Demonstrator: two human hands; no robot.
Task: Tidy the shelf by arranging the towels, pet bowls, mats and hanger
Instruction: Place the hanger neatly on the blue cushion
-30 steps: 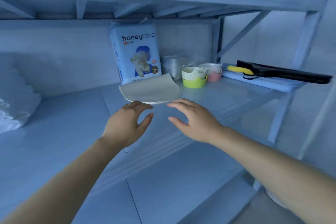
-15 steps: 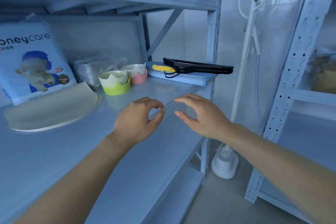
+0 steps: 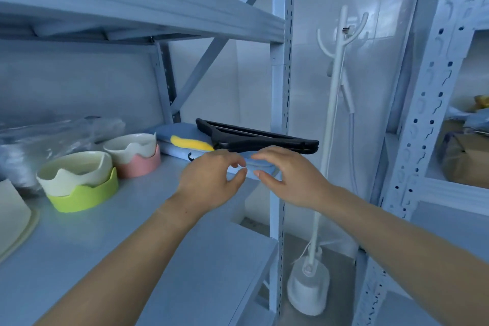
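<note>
Hands shifted right since a second ago: left hand [image 3: 211, 180] and right hand [image 3: 288, 177], fingers apart and gripping nothing, now reach the folded blue towel [image 3: 180, 132] under the black hanger [image 3: 254, 137] at frame centre, so likely pickup next.

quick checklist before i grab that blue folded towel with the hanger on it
1. Left hand free: ok, holds nothing.
2. Right hand free: ok, fingers open.
3. Both hands at the blue folded towel: ok, at its front edge; grip not closed yet.
4. Black plastic hanger secure: not ok, lies loose on the towel and juts past the shelf post.
5. Pink-based pet bowl clear of the towel: cannot tell, very close.
6. Green-based pet bowl clear: ok.
</note>
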